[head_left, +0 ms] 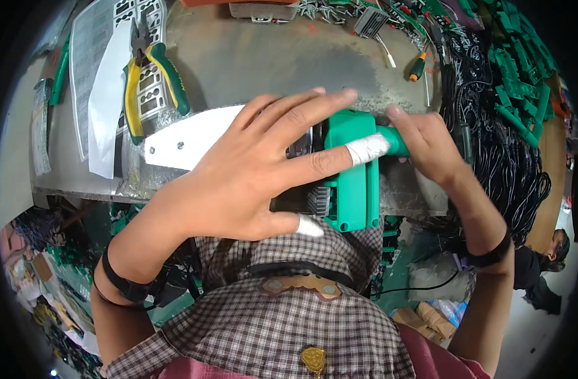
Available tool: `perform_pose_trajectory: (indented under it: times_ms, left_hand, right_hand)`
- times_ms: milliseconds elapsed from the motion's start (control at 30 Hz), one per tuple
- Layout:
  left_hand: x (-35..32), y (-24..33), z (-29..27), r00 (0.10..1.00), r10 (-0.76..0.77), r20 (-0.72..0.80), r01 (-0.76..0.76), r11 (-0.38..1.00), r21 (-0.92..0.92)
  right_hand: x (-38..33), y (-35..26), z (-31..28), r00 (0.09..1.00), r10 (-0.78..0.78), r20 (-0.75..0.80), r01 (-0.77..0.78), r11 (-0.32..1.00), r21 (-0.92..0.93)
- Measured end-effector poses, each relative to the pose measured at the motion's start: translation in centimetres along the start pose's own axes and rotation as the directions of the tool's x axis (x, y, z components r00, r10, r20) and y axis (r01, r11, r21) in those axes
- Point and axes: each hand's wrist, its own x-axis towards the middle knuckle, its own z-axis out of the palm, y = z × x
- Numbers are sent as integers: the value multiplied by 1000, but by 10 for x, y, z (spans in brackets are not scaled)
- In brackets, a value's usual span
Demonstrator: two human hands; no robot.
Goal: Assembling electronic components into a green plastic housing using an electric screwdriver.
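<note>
A green plastic power-tool housing (357, 196) lies across the bench edge in front of me, with a long white plate (197, 136) pointing left from it. My left hand (244, 170) rests across the tool with its fingers spread, covering much of the join between plate and housing. White tape wraps its index fingertip and its thumb tip. My right hand (431, 145) is closed around the green handle (393, 140) at the housing's right end. Dark metal parts show partly between the left fingers and under the palm.
Yellow-green pliers (137, 79) lie over printed sheets (99, 107) at the left. A small screwdriver (418, 67), scattered screws (330, 9) and a grey finned block (371, 23) are at the back. Black cables (507, 164) and green plastic parts (523, 69) heap up at right. Another person (541, 265) is beyond.
</note>
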Motion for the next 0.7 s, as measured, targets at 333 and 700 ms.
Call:
perform_pose_trajectory:
  times_ms: [333,700]
  left_hand:
    - [3,-1,0,987,140,81,-156,957,246]
    - [69,46,59,997,57,-53,-22,861,508]
  right_hand:
    - [-4,27,37,782,-377,-496,175,897,-406]
    - [6,32,36,794,-358,-492,77,861,-502]
